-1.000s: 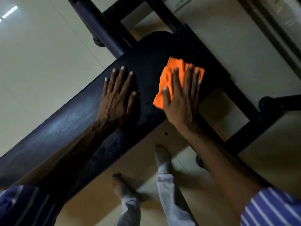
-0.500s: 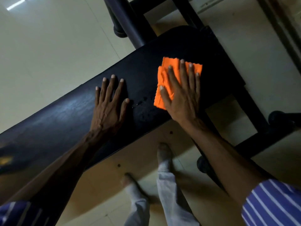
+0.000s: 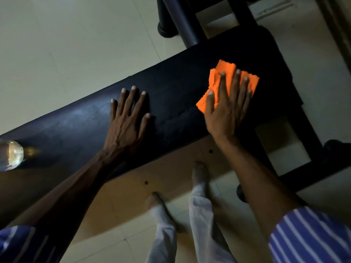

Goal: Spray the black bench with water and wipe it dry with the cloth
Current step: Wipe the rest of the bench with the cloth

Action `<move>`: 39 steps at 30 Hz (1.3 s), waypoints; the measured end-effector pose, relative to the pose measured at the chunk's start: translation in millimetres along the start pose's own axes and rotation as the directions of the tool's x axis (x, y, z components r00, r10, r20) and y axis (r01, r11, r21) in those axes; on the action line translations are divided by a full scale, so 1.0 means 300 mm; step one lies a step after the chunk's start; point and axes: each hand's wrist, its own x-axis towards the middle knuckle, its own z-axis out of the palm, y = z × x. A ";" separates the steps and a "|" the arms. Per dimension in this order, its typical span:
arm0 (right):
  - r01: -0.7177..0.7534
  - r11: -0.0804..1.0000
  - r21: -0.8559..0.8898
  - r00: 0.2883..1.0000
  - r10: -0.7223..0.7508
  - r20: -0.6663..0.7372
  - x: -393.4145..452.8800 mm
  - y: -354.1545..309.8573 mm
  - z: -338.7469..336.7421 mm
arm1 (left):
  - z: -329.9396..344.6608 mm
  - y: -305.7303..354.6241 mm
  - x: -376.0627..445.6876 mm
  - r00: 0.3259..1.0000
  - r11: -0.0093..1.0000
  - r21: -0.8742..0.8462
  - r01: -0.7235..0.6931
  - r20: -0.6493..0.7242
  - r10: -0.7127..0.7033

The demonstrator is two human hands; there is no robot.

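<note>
From the head camera, a long black padded counter (image 3: 171, 103) runs diagonally from lower left to upper right over a pale tiled floor (image 3: 66, 44). Its surface has a dull sheen toward the left, with faint streaks and specks near the middle. Dark frame tubes (image 3: 180, 19) rise behind the counter's far end, and more black bars (image 3: 303, 168) cross the floor on the right. At the far left edge a clear rounded bottle (image 3: 10, 154) stands on the counter, only partly in frame. Below the counter, two feet and light trouser legs (image 3: 201, 205) show on the floor.

The orange cloth (image 3: 226, 73) lies crumpled on the counter's right part, near its rounded end. The right hand (image 3: 226, 111) presses flat on it, fingers (image 3: 235, 86) spread and laid over the cloth, whose edges stick out past the fingertips and beside the thumb. The left hand (image 3: 127, 122) rests palm down on the bare counter, well apart from the cloth, its fingers slightly fanned and holding nothing. Both forearms end in blue striped sleeves (image 3: 311, 236).
</note>
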 end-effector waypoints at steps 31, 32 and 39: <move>0.222 0.970 0.099 0.966 -0.232 0.116 -0.389 -0.357 0.029 | -0.026 -0.189 -0.261 0.995 0.996 -0.020 0.088 -0.035 -0.089; 0.306 0.946 0.104 0.935 -0.319 0.152 -0.433 -0.339 0.022 | -0.027 -0.184 -0.266 0.995 0.995 -0.022 0.095 -0.035 -0.096; 0.477 0.875 0.087 0.832 -0.481 0.275 -0.274 -0.201 0.012 | -0.037 -0.180 -0.289 0.990 0.990 -0.035 0.139 -0.025 -0.140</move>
